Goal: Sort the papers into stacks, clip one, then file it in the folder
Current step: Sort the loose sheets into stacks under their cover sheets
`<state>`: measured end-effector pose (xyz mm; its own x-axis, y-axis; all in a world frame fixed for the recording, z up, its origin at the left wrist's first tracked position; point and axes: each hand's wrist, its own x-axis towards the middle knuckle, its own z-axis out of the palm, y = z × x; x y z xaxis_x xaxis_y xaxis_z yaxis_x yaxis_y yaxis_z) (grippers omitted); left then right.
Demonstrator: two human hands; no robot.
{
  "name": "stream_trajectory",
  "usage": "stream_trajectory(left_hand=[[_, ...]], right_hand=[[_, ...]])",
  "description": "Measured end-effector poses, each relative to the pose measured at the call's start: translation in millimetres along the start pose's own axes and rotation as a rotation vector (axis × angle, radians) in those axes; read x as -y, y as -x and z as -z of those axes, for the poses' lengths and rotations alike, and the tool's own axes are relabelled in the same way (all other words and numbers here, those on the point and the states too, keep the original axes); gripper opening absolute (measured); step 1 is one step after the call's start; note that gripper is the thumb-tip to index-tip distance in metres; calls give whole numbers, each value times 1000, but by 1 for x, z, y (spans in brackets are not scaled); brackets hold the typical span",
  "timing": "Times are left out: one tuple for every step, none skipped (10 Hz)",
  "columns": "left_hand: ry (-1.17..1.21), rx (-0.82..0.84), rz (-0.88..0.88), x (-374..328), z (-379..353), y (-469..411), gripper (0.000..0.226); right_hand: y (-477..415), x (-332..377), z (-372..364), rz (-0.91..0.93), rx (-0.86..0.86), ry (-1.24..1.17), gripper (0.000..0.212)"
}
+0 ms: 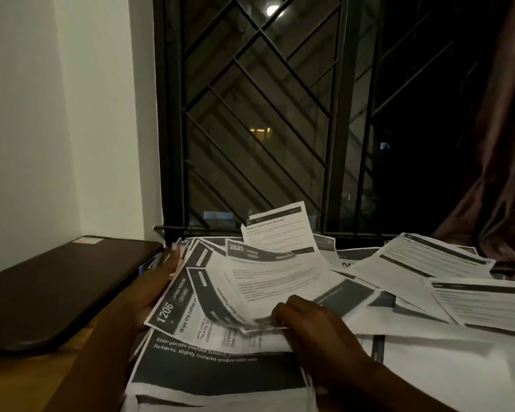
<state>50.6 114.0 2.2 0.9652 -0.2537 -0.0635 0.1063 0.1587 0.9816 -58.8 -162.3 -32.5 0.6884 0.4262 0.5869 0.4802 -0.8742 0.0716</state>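
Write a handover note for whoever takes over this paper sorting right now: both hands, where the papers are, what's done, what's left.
Left hand: fingers straight along the left edge of the fanned bunch, supporting it.
Right hand: pinches the bunch's near edge.
Loose sheets: scattered and overlapping on the right. More lie under the bunch.
Dark flat case: closed, on the left. Whether it is a laptop or the folder, cannot tell. No clip in view.
Done: no tidy stack visible yet.
Left: sort into stacks, clip one, file it.
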Motion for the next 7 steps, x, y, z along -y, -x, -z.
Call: stream_trajectory(left_hand=[[-63, 138, 37, -3, -7, -6, 70], [-174, 124, -58, -4, -12, -7, 83], [-196, 84, 17, -4, -12, -13, 78], [-136, 32, 113, -4, -4, -14, 77], [-131, 18, 149, 0, -3, -16, 69], [-241, -24, 154, 3, -10, -16, 45], [-335, -87, 127, 5, -14, -19, 38]], right_hand=[[-2, -3, 4, -91, -12, -13, 28], [-6, -1, 5, -56, -43, 7, 25], [-11, 16, 6, 37, -80, 62, 37], [-12, 25, 7, 132, -73, 23, 29], [-11, 25, 16, 164, 26, -255, 13], [-11, 15, 32, 92, 120, -431, 26], [-9, -17, 55, -18, 265, -505, 17]])
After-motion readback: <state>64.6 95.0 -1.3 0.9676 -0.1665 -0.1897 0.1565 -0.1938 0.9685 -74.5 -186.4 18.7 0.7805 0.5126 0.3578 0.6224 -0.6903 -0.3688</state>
